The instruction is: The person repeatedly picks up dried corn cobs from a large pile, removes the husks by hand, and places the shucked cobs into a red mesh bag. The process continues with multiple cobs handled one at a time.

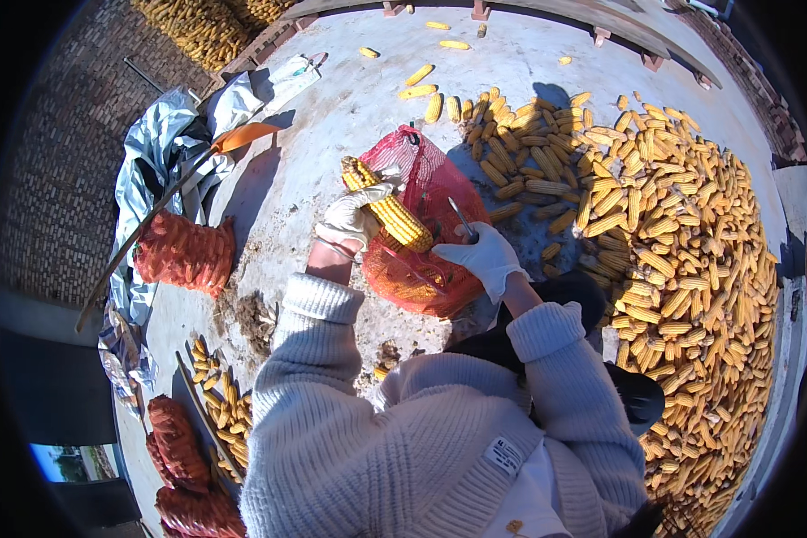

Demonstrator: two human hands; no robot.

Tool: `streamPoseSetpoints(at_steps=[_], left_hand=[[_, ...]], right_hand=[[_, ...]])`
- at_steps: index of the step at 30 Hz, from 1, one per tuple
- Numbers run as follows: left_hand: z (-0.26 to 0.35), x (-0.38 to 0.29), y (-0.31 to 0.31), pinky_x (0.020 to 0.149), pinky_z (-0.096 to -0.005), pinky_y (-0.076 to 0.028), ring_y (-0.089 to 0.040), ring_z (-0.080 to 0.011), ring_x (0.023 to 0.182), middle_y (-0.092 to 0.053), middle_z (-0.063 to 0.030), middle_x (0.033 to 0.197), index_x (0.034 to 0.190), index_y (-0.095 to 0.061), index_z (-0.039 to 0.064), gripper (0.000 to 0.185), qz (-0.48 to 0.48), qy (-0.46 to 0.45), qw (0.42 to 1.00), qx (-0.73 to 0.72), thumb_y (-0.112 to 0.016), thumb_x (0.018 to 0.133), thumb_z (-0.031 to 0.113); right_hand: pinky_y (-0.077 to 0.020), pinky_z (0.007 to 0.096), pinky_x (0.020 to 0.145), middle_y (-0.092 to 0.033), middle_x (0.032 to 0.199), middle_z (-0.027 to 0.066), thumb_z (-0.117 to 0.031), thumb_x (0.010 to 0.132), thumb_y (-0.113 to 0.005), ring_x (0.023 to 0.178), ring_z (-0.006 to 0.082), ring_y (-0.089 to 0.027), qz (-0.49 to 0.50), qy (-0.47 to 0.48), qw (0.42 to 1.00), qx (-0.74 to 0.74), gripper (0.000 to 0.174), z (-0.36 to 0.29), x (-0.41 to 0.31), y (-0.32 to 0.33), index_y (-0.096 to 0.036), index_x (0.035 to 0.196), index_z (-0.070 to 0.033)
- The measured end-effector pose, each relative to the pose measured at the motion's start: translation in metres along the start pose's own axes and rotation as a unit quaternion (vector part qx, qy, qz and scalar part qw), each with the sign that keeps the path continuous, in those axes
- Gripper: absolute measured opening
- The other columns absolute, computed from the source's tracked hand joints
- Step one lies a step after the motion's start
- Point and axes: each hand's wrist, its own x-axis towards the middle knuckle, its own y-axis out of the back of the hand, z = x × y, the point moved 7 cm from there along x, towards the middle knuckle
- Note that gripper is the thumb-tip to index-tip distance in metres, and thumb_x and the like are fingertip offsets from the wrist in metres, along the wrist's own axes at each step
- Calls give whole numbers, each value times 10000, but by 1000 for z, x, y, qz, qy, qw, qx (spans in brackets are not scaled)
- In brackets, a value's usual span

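In my gloved left hand (354,216) is a yellow ear of corn (403,225), held at a slant with its kernels facing up. Whether a second ear lies against its upper end, I cannot tell. My right hand (481,254), also in a white glove, grips a thin pointed metal tool (458,210), its tip directed up and away from me. Beneath both hands a red mesh bag (437,181) rests on the concrete, with corn showing through its lower part. The lower end of the held ear is close to my right fingertips.
A large heap of corn ears (686,269) spreads along the right. At the left are a filled red mesh bag (185,252), a long-handled orange shovel (242,138) and silvery sheeting (148,155). More filled bags (178,444) and loose ears (228,410) lie at lower left.
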Motion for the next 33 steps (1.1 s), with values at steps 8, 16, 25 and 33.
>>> streamPoseSetpoints(at_steps=[8, 16, 25, 33], left_hand=[[5, -2, 13, 969, -386, -448, -616, -286, 1009, -647, -150, 1099, 1156, -567, -63, 372, 43, 10, 998, -37, -636, 792, -34], [-1, 2, 30, 1000, -388, -443, -606, -276, 1047, -637, -151, 1135, 1185, -564, -74, 381, 58, 18, 998, -26, -638, 821, 11], [1, -10, 7, 979, -383, -473, -607, -269, 1062, -608, -173, 1199, 1226, -503, -64, 412, 34, 17, 999, 27, -622, 833, -38], [-1, -1, -2, 907, -285, -515, -611, -175, 1013, -599, -124, 1226, 1281, -502, -5, 483, 38, -60, 973, 220, -657, 829, -69]], right_hand=[[-500, 411, 830, -676, 950, 141, -363, 754, -719, 979, 339, -639, -17, -39, 963, -266, 385, 38, 34, -41, -663, 1005, -76], [-483, 363, 711, -676, 838, 81, -315, 759, -749, 774, 225, -638, 91, 7, 995, 46, 325, 45, 21, 5, -675, 923, -44], [-486, 373, 790, -682, 1042, 152, -395, 724, -792, 947, 272, -654, 75, -1, 997, 28, 580, 33, 67, -49, -636, 1098, 19], [-395, 234, 419, -622, 683, 18, -144, 780, -756, 467, 84, -485, 181, -63, 915, 355, 157, 47, 38, 3, -630, 807, -54]])
